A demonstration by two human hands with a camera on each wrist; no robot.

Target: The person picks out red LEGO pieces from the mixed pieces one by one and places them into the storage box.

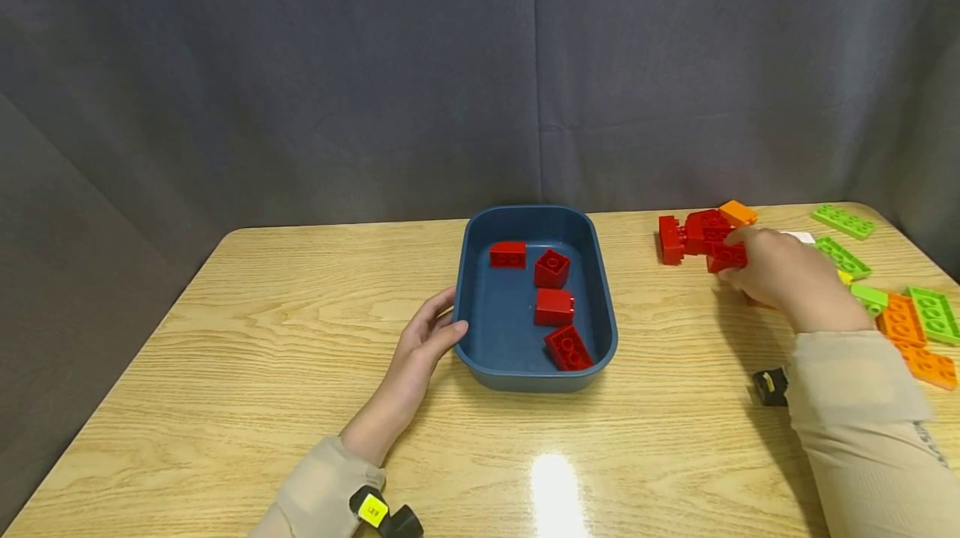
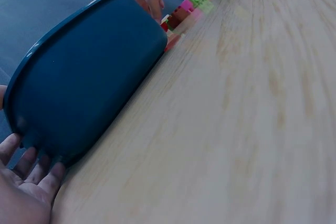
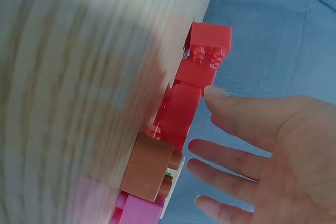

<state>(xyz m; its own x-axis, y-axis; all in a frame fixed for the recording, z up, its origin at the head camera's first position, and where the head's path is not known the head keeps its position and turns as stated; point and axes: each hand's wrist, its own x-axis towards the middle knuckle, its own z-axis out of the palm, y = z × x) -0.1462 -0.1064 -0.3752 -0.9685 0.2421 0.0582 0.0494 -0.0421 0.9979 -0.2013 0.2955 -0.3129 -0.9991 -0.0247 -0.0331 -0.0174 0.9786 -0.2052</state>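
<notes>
A blue plastic bin [image 1: 495, 346] stands mid-table with several red toy building bricks [image 1: 554, 307] inside. My left hand [image 1: 424, 344] holds its near left side, thumb at the rim and fingers against the outer wall [image 2: 84, 77]. At the right, my right hand [image 1: 783, 276] is over a pile of bricks. Its thumb and straight fingers are right beside the red bricks [image 3: 181, 108], thumb tip at one brick's edge. A red brick [image 1: 726, 256] shows next to those fingertips in the head view. Part of the pile is hidden behind the hand.
Green bricks [image 1: 843, 221] and orange bricks [image 1: 902, 320] lie around the right forearm. An orange brick [image 1: 738, 213] sits behind the red ones. Brown [image 3: 147, 166] and pink bricks [image 3: 140, 211] appear in the right wrist view. A dark curtain [image 1: 375, 80] hangs behind the wooden table [image 1: 262, 338].
</notes>
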